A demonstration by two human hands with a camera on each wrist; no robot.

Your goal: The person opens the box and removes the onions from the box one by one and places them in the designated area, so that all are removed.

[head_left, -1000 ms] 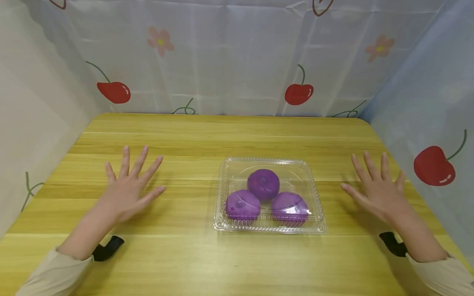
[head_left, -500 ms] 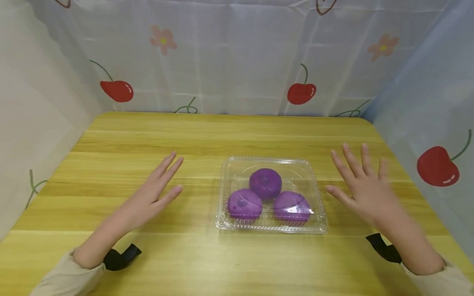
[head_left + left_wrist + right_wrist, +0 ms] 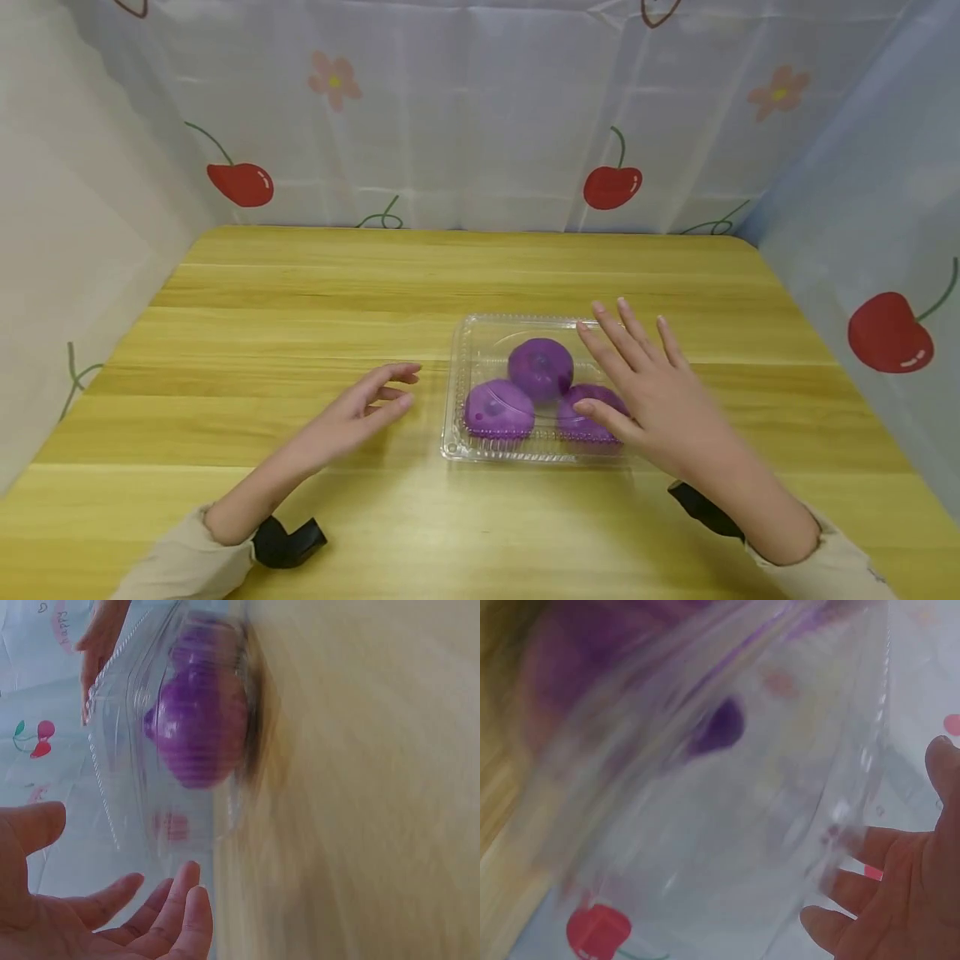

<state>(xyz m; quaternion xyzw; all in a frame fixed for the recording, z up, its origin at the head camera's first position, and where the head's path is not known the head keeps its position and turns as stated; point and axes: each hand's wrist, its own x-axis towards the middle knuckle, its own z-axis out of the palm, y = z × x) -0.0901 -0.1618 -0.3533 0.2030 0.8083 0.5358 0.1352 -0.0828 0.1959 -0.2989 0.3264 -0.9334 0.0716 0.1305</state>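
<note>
A clear plastic clamshell box (image 3: 480, 335) lies closed on the table, right of its middle. Inside are three purple, round, fruit-like things with small nubs on top: one at the back (image 3: 540, 368), one front left (image 3: 498, 410) and one front right (image 3: 588, 408). My left hand (image 3: 356, 419) is just left of the box, apart from it, its fingers loosely bent and holding nothing. Over the box's right side my right hand (image 3: 663, 404) is spread, covering its right edge in the head view. In the right wrist view those fingers (image 3: 855, 889) overlap the lid's edge.
The wooden table (image 3: 315, 275) has rounded far corners. A pale curtain (image 3: 465, 117) printed with cherries and flowers closes off the back and both sides. Black bands sit at my left wrist (image 3: 288, 543) and right wrist (image 3: 705, 510).
Both hands have moved inward from the table's sides toward the box. My left fingers have gone from spread to loosely bent; the right hand now overlaps the box. The box has stayed put.
</note>
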